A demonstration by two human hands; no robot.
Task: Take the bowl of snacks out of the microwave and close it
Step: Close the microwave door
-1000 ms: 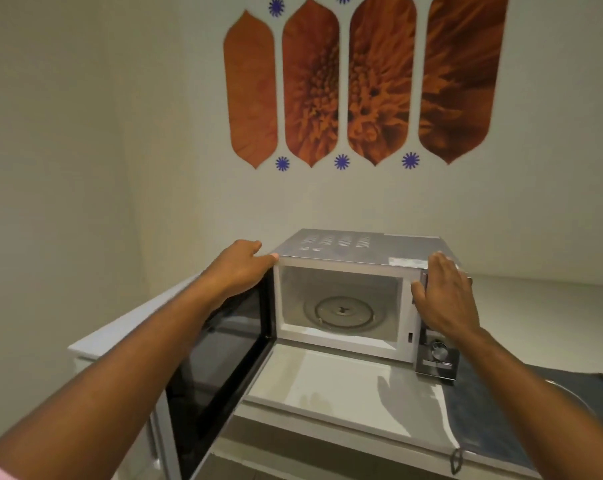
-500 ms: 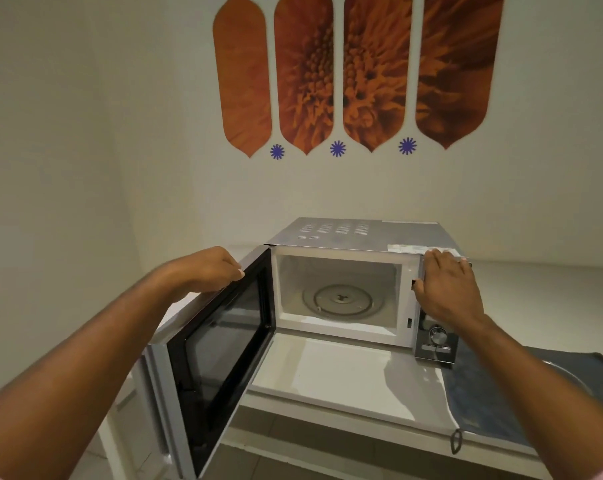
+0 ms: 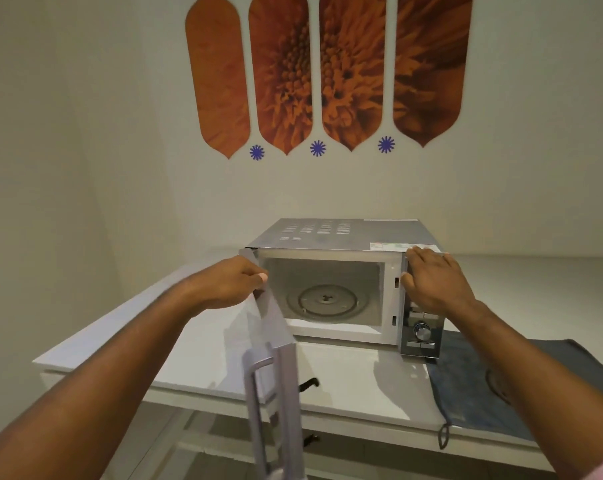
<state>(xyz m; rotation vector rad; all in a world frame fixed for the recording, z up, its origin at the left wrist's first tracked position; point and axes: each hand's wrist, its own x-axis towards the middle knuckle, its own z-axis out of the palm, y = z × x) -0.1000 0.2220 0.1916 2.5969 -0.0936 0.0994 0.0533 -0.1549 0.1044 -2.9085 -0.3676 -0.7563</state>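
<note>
A silver microwave (image 3: 341, 235) stands on a white counter (image 3: 348, 379) against the wall. Its cavity holds only the glass turntable (image 3: 326, 301); no bowl of snacks is in view. The door (image 3: 275, 348) is swung partway, its outer face and handle toward me. My left hand (image 3: 232, 282) grips the door's top edge near the hinge side. My right hand (image 3: 435, 278) lies flat on the microwave's upper right front corner, above the control panel (image 3: 421, 332).
A dark blue cloth (image 3: 473, 379) lies on the counter right of the microwave, with a loop hanging over the front edge. A round dark rim shows at the far right. Orange flower panels (image 3: 313, 71) hang on the wall above.
My left hand has swung the door from wide open toward the cavity, so its outer face now shows. My right hand stays on the microwave's right corner. The view has tilted down slightly.
</note>
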